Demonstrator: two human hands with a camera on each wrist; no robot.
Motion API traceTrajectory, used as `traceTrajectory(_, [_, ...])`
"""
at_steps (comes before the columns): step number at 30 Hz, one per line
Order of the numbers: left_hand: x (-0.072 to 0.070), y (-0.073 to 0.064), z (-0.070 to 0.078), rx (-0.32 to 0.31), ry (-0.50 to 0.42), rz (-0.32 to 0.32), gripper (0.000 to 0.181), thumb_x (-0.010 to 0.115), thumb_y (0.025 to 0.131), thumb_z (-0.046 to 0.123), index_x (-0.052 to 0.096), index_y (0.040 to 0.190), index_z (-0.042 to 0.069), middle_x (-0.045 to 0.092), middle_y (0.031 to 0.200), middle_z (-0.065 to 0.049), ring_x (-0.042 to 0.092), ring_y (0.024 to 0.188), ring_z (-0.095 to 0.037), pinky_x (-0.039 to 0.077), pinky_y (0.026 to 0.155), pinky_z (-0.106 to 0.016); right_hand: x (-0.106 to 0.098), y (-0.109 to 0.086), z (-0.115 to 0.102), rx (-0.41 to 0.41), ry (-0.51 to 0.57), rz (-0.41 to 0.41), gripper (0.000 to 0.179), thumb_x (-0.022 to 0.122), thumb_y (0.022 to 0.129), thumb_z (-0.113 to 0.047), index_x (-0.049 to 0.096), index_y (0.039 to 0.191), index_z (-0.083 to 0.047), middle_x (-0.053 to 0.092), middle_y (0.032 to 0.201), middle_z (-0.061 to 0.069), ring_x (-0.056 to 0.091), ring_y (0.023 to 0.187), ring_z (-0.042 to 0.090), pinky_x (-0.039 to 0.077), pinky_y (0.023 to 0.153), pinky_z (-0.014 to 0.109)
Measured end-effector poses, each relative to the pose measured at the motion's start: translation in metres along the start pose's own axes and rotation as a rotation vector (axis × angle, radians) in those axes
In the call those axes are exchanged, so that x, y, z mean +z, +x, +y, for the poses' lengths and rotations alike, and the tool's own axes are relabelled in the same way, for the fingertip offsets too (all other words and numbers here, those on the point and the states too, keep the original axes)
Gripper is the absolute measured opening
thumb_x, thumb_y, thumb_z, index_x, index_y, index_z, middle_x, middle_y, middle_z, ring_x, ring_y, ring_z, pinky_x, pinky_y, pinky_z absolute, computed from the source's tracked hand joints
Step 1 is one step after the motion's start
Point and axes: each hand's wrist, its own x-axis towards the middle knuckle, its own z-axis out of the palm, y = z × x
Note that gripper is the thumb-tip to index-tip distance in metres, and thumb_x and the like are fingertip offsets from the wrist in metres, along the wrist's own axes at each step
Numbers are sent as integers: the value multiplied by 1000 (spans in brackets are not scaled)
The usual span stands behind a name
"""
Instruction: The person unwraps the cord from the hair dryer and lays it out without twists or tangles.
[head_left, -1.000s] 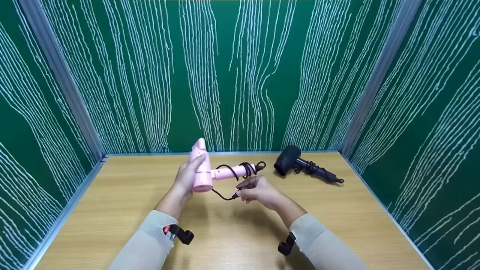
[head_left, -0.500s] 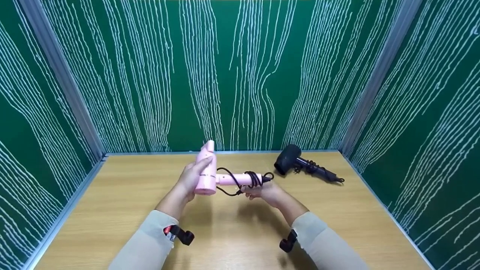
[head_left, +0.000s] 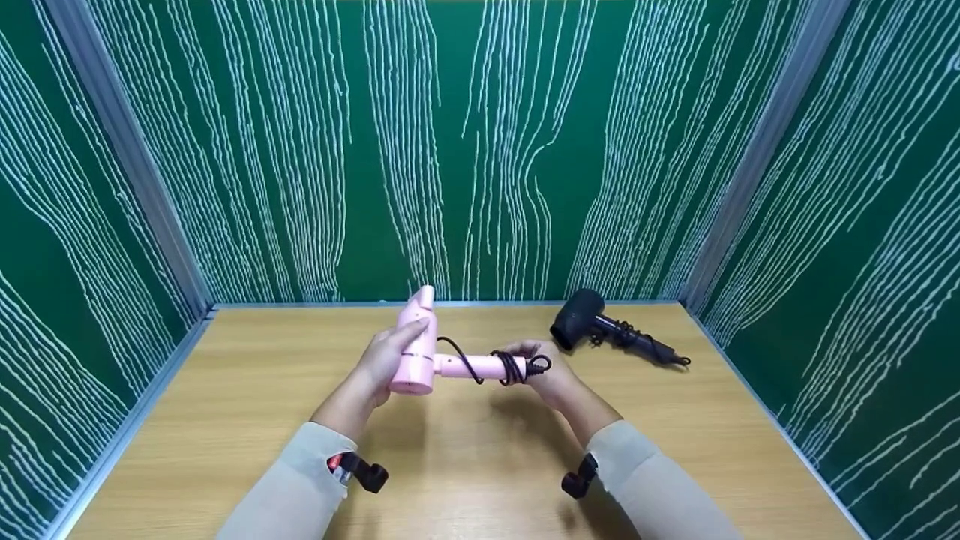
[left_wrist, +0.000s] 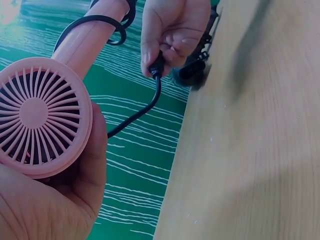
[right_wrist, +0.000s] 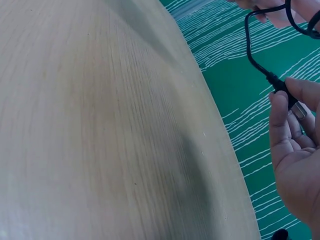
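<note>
My left hand (head_left: 379,360) grips the barrel of a pink hair dryer (head_left: 413,373), held up over the table with its nozzle pointing away. The dryer's handle (head_left: 465,366) extends to the right, and black cord (head_left: 512,369) is looped round its far part. The left wrist view faces the round slotted rear grille (left_wrist: 34,113). My right hand (head_left: 553,379) is behind the handle's end, partly hidden by it in the head view. Its thumb and fingers pinch the cord's black plug (right_wrist: 284,91), whose metal tip shows in the right wrist view.
A black hair dryer (head_left: 577,319) with its cord wrapped on the handle lies at the table's back right. The wooden table (head_left: 300,337) meets green walls (head_left: 465,225) with white wavy lines at the back and sides. Each wrist carries a black camera mount (head_left: 370,476).
My right hand has moved from the near side of the handle, under it, to its far side, taking the plug along. The pink hair dryer has shifted slightly right and toward me.
</note>
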Motion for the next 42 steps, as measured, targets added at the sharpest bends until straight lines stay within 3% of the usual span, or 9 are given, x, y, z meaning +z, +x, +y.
traceTrajectory(4, [-2, 0, -1, -6, -1, -2, 66, 68, 110, 54, 56, 152, 5, 70, 113, -10, 75, 92, -21, 65, 72, -29, 1, 3, -1, 30, 30, 62, 33, 79, 92, 13, 80, 125, 7, 86, 111, 11, 76, 94, 13, 59, 69, 22])
traceTrajectory(10, [-6, 2, -5, -24, 22, 5, 67, 68, 109, 56, 57, 152, 5, 73, 114, -11, 76, 92, -22, 67, 73, -30, -2, 6, -9, 21, 25, 117, 30, 81, 98, 2, 79, 127, 7, 86, 107, 9, 81, 95, 14, 66, 81, 22])
traceTrajectory(20, [-13, 6, -13, -17, 50, 49, 70, 73, 107, 53, 57, 151, 0, 74, 108, -10, 76, 87, -20, 65, 71, -30, -7, 13, -19, -13, 102, 78, 23, 82, 99, 1, 79, 122, 3, 81, 92, 1, 77, 80, 13, 67, 76, 25])
traceTrajectory(35, [-23, 7, -17, -32, 104, 83, 80, 72, 106, 61, 52, 159, 5, 73, 125, -16, 78, 97, -25, 69, 77, -34, -6, 13, -37, -32, 84, 94, 25, 83, 101, -5, 78, 125, -1, 81, 99, 3, 78, 89, 16, 68, 83, 29])
traceTrajectory(42, [-23, 9, -21, -28, 88, 110, 78, 73, 106, 60, 54, 158, 6, 74, 121, -15, 78, 96, -25, 67, 76, -33, -6, 8, -42, -54, 112, 68, 28, 81, 103, -4, 77, 130, 0, 80, 100, 3, 77, 90, 16, 68, 83, 28])
